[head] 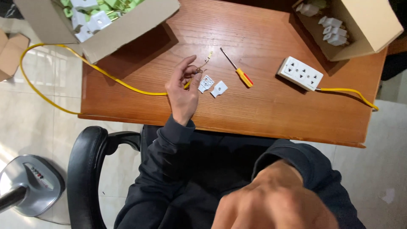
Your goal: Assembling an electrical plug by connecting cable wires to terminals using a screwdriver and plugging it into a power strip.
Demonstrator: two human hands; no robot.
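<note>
Wooden desk (263, 106) over pale floor tiles fills my overhead view, with a black chair arm (87, 169) and a grey fan base (29, 184) at the lower left. Nearest the lens, my right hand (275, 203) hangs blurred above the lap, well clear of the desk; it appears loosely curled and I cannot tell whether it holds anything. Farther on, my left hand (183, 89) rests on the desk, thumb and fingertips pinching the bared end of the yellow cable (106, 76) beside a small brass-coloured fitting (200, 68). Just right of it lie two white plug pieces (213, 86), separated and side by side, so I judge the plug to be open and the wiring unfinished; closing the shell remains. The screwdriver (238, 70), yellow handle with a red band, lies untouched, its long axis diagonal, tip toward the far left, handle toward the near right. The cable runs leftward off the desk edge and loops back. At right sits a white socket strip (300, 73) with its own yellow lead. Farthest, two cardboard boxes (127, 25) of white parts occupy the corners.
</note>
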